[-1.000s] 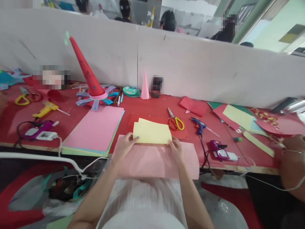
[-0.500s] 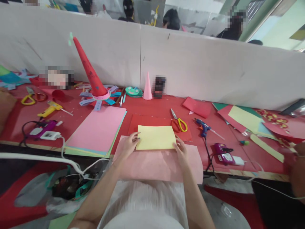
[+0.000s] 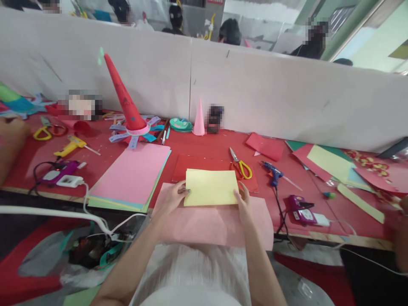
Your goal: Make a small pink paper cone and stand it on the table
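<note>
A folded sheet of yellow paper [image 3: 211, 188] is held up between my two hands, above a large pink sheet [image 3: 216, 225] at the table's front edge. My left hand [image 3: 177, 196] pinches its left side. At the right edge, my right hand [image 3: 243, 200] grips it with the thumb in front. Behind the yellow paper lies a red sheet [image 3: 182, 165]. Scissors [image 3: 241, 165] with yellow and red handles rest on that red sheet, their blades pointing away from me.
Left of me lies a stack of coloured paper [image 3: 134, 174]. A tall red cone hat [image 3: 127, 102] and a small pink cone [image 3: 199, 121] stand near the white partition [image 3: 255, 85]. A blue glue gun [image 3: 274, 172] and purple power strip [image 3: 301, 210] are on the right. Other people's hands show at both sides.
The yellow paper has come slightly lower and nearer to me, its front face tilted more into view. Both hands keep their grip. At the far left, another person's hand has come into view.
</note>
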Demonstrator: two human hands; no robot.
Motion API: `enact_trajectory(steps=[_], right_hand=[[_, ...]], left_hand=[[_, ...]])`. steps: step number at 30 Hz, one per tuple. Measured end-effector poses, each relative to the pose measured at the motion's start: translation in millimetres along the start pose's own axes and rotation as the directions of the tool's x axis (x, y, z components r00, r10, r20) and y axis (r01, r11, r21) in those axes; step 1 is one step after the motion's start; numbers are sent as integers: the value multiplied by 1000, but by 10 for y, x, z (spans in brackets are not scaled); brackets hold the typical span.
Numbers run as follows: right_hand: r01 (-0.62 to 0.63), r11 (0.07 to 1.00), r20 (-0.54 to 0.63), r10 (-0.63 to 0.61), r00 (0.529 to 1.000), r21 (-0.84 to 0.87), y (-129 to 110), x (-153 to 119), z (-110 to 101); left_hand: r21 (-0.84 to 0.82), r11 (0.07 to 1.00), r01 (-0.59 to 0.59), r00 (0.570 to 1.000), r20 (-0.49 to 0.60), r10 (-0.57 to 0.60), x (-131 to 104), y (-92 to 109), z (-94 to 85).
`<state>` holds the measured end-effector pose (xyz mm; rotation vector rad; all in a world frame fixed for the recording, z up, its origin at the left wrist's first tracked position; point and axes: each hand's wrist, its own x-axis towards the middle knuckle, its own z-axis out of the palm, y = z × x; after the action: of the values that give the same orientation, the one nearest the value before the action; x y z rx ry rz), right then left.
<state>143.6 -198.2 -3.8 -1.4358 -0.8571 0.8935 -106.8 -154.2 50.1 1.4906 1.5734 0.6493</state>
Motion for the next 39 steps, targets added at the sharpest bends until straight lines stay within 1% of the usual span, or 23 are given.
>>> enact_trajectory(steps=[3,5,7,11,13,16,19,21,22,24,26,28,34,39], right_hand=[[10,1000,38,-10,999,-5,51,22,-7],[21,999,77,-19,997,-26,91,31,-12],[24,998,97,-18,995,-53,128,35,-19],[-4,996,81,11,997,-90,170,47,-38],[-22,994,75,30,997,-105,173,55,-48],[-52,991,72,61,996,-121,167,58,-47],[-81,989,81,92,992,-127,162,59,-17],[-96,988,89,107,990,-125,158,69,9],[-101,987,89,112,990,-122,155,77,18],[-105,988,84,115,990,-115,144,98,23],[-105,989,76,113,991,-107,126,112,12],[-103,990,70,110,991,-92,100,107,-4],[-104,994,83,108,991,-45,12,30,-4],[-101,992,78,107,991,-74,-28,29,2]], left_hand=[[-113,994,-6,999,46,11,42,-64,56],[-135,991,-17,999,44,24,45,-79,68],[-73,997,-5,1000,11,5,22,-51,51],[137,989,59,997,-60,-51,-28,46,-10],[175,982,72,996,-71,-61,-24,45,-24],[161,986,48,998,-53,-40,19,-43,-13],[51,999,-7,1000,-17,8,72,-145,12],[-20,1000,-21,1000,8,21,89,-169,18],[-26,999,-20,1000,16,21,88,-164,16],[42,999,-9,1000,10,8,73,-131,0],[144,990,13,1000,-22,-10,49,-87,-19],[196,980,26,999,-45,-18,31,-53,-32],[211,977,14,999,-49,-3,30,-48,-33],[225,974,12,999,-46,-1,46,-73,-28]])
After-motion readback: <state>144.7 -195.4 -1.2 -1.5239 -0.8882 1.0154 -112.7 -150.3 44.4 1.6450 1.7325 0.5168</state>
